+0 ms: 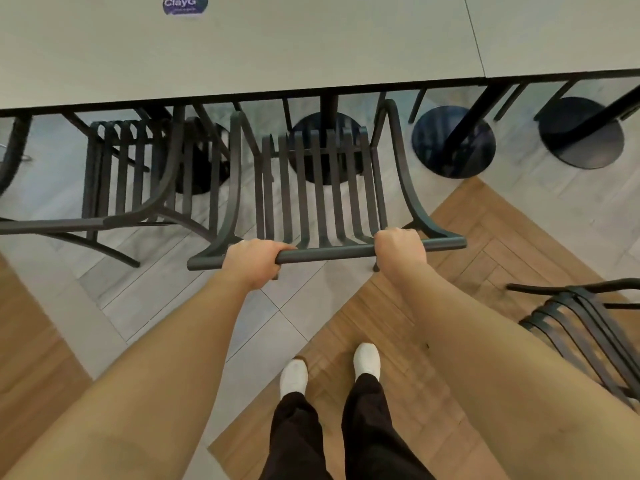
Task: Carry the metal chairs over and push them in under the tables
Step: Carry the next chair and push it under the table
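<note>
From the head camera, a dark metal slatted chair with curved armrests point(322, 188) sits in the middle of the frame, its seat front tucked just under the edge of the long pale grey table top point(242, 57) that fills the upper part. The left hand point(254, 261) is curled round the chair's top rail left of centre; the right hand point(398, 245) grips the same rail toward its right end, knuckles up. A second dark slatted chair point(138, 174) stands just beside it at centre left, also partly under the table. A third dark metal chair point(588, 327) stands apart at the right edge, on the wood-pattern floor. A round purple sticker point(185, 4) lies on the table top at upper left. Black round table bases point(453, 142) show beneath. White shoes point(293, 377) stand at lower centre.
</note>
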Demonstrator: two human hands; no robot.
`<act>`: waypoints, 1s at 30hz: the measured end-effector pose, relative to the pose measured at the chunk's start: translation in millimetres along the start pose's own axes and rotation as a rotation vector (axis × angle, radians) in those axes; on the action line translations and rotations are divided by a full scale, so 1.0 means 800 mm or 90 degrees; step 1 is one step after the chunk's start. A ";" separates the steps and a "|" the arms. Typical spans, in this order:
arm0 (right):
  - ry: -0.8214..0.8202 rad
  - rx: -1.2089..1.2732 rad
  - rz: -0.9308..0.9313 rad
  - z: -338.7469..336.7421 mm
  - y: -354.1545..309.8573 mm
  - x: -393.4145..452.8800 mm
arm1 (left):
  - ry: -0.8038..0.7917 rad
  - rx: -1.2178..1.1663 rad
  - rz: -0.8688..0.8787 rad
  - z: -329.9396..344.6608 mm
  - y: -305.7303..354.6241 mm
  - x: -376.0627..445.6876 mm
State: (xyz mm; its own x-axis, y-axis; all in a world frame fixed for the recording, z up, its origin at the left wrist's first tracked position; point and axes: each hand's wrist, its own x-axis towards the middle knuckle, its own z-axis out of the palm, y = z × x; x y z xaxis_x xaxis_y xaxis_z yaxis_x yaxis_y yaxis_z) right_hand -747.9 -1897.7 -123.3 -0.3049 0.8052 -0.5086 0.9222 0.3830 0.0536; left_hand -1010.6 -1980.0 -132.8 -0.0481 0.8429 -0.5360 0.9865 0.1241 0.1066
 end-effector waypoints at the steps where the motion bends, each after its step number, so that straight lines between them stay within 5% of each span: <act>1: -0.001 0.004 0.002 -0.001 0.000 0.003 | 0.003 -0.002 0.004 -0.002 -0.001 0.004; 15: 0.027 0.035 -0.014 -0.004 0.011 0.023 | -0.021 -0.008 0.009 -0.021 -0.004 0.024; 20: -0.030 0.291 -0.040 -0.028 0.027 -0.010 | -0.063 -0.093 0.012 -0.027 0.005 0.015; 26: 0.101 0.370 0.047 -0.044 0.045 -0.078 | 0.077 -0.158 0.060 -0.032 0.024 -0.030; 30: 0.089 0.368 0.122 -0.043 0.042 -0.137 | 0.144 -0.132 0.149 -0.046 0.057 -0.060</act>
State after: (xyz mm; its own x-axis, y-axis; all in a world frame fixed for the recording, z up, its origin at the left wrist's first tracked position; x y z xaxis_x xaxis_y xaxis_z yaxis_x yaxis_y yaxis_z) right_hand -692.0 -1957.7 -36.6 -0.1139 0.9020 -0.4165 0.9312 -0.0492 -0.3612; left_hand -969.0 -1995.5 -70.9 0.1186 0.9523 -0.2811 0.9236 -0.0019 0.3833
